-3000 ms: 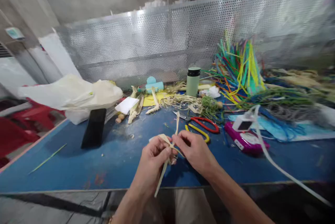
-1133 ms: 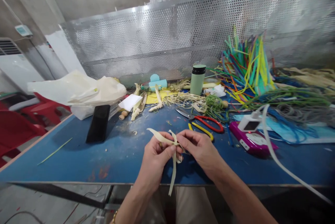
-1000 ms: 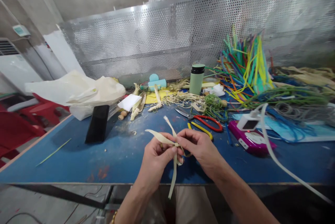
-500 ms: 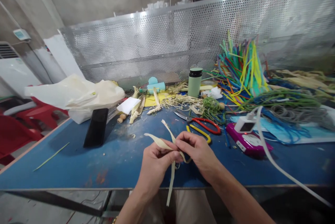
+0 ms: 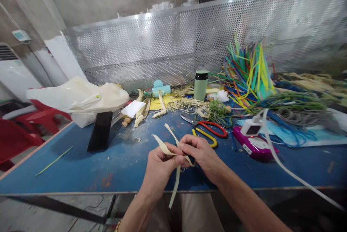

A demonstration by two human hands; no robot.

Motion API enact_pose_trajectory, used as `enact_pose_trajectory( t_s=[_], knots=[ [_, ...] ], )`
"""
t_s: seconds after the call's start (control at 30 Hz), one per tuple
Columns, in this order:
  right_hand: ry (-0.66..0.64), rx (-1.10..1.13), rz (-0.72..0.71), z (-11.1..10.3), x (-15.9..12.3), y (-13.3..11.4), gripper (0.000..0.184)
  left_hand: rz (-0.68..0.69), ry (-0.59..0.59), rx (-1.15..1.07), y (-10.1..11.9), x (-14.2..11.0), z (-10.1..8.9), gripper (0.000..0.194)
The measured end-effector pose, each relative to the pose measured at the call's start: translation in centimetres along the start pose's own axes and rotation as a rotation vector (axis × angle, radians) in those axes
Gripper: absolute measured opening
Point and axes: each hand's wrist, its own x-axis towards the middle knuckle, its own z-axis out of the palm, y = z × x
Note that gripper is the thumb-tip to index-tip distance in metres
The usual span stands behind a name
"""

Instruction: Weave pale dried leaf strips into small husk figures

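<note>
Pale, flat strips of dried plant leaf cross one another between my hands, above the near edge of the blue table. My left hand pinches them from the left, its thumb lying over the crossing. From the right, my right hand pinches the same strips with thumb and forefinger. One end sticks up, another points up-left, and a tail hangs below my fingers. The exact crossing is partly hidden by my fingertips. Just beyond my right hand lie scissors with one red and one yellow handle.
On the blue table lie a black phone, a magenta device with a white cable, and a green thin stalk. Behind stand a green cup, colourful strips and a plastic bag. A perforated metal panel backs the table.
The hanging tail has swung slightly left and the upright end leans a little more left. Both hands keep their pinch on the strips. The view has shifted slightly.
</note>
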Motion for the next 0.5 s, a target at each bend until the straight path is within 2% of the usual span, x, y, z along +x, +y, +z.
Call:
enact_pose_trajectory(
  t_s=[0.07,0.1,0.2,0.23,0.3,0.4,0.5],
  knots=[
    [0.042,-0.186,-0.117,-0.2,0.1,0.0,0.026,-0.006,0.008,-0.083,-0.1,0.2,-0.3,0.021],
    [0.117,-0.294,-0.21,-0.3,0.0,-0.1,0.026,-0.011,0.022,-0.133,-0.2,0.3,-0.4,0.023],
    [0.467,-0.578,-0.559,-0.6,-0.9,-0.1,0.016,-0.027,0.087,-0.233,-0.2,0.6,-0.7,0.027],
    [0.534,-0.635,-0.637,-0.6,-1.5,0.0,0.013,-0.027,0.108,-0.245,-0.3,0.7,-0.7,0.027],
    [0.502,-0.728,-0.668,-0.3,-2.6,0.4,0.015,-0.01,0.142,-0.246,-0.4,0.9,-0.7,0.027],
    [0.314,-0.881,-0.632,0.8,-3.9,1.4,0.02,0.03,0.163,-0.219,-0.7,1.0,-0.6,0.025],
    [0.306,-0.973,-0.607,1.8,-4.0,2.3,0.018,0.037,0.148,-0.187,-0.9,0.8,-0.7,0.021]
  ],
)
